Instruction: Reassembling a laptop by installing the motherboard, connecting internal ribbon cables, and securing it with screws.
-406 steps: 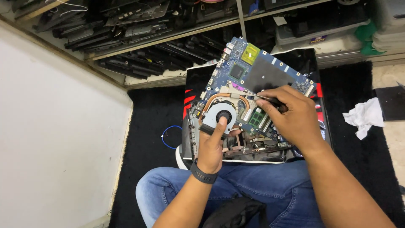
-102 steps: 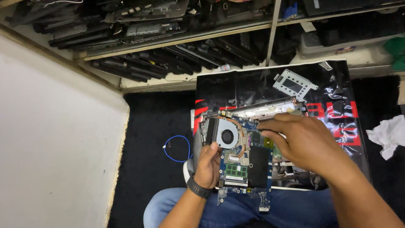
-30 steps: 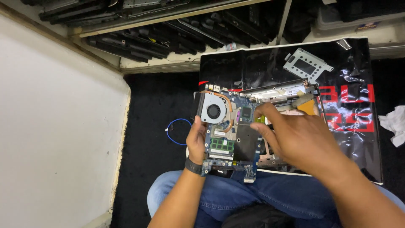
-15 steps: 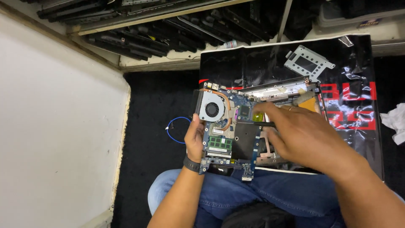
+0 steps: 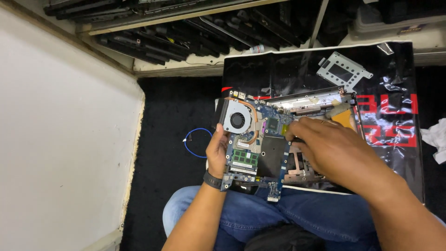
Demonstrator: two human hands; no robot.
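Single view, head-worn camera. Looks steeply down from above onto the wearer's lap and the floor ahead, at close, arm's-length range. Both forearms enter from the bottom edge. Motherboard (image 5: 253, 139) sits mid-frame; shelf (image 5: 186, 18) crosses the top; white wall (image 5: 60, 139) fills the left. No second view to compare.

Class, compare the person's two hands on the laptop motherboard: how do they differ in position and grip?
The left hand clasps the motherboard at its left edge, thumb on top; the right hand lies across its right side, fingers curled at the board's middle. The left wrist wears a dark band; the right shows none. Both are bare and touch the board.
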